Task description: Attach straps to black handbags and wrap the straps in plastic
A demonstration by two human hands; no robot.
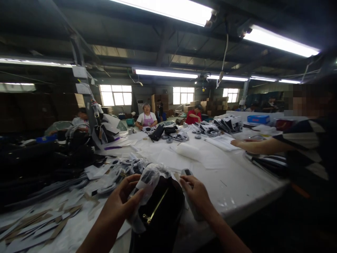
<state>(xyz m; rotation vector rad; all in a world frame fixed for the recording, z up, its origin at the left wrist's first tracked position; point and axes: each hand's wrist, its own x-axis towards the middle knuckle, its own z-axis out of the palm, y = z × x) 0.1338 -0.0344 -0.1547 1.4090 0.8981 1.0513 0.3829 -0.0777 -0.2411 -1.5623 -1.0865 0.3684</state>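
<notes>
The left hand (123, 198) pinches a clear plastic bag (146, 182) against the black purse (160, 214) at the table (237, 189) edge; the right hand (196, 193) curls around a small gadget (187, 173) (maybe a lighter). The thin plastic could slip or tear.

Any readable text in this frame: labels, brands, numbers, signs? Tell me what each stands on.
None can be read.
Paper sheets on the table: print too small and blurred.
Blue box: no legible marking.
Paper notes on the post: blank or washed out.
Black bag, between the left hand and right hand: gold zipper, no visible brand.
</notes>
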